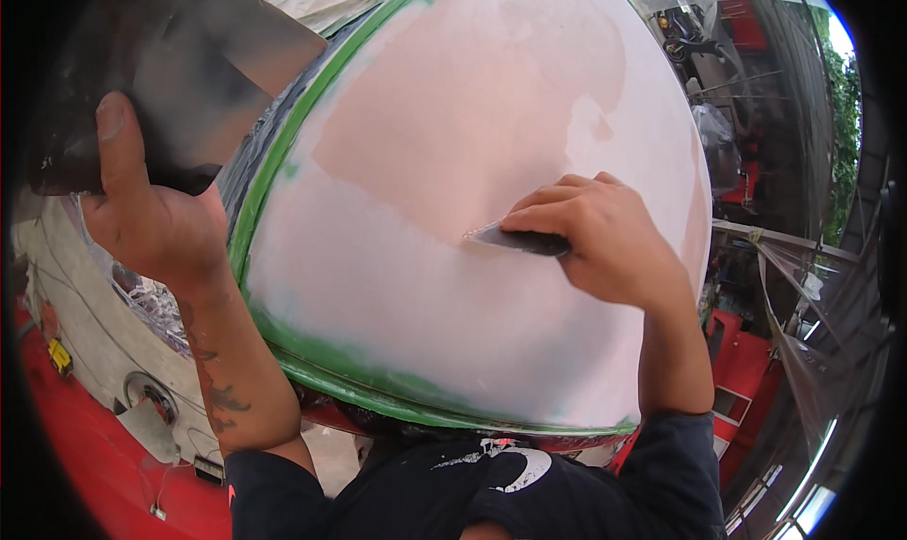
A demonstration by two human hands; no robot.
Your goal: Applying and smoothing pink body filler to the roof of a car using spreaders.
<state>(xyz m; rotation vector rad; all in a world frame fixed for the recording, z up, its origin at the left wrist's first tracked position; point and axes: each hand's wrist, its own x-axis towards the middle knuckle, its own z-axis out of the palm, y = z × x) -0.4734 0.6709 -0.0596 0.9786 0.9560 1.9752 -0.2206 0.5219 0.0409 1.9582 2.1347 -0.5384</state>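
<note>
My left hand (156,200) holds up a large, dark, smudged flat board (175,68) at the upper left, its thumb lying along the board's face. My right hand (590,233) grips a thin, dark, flat scraper (524,242), whose pale edge is on a curved panel (453,115) with white and pinkish-tan patches. Green tape (302,117) borders the panel's left side and continues along its lower edge.
Crinkled plastic covering (151,299) lies left of the panel over a concrete floor (71,285). Red surfaces (57,427), a small yellow object (59,356), and a wheel-like item (146,398) are at lower left. Racks (746,96) and hanging plastic (803,304) are at right.
</note>
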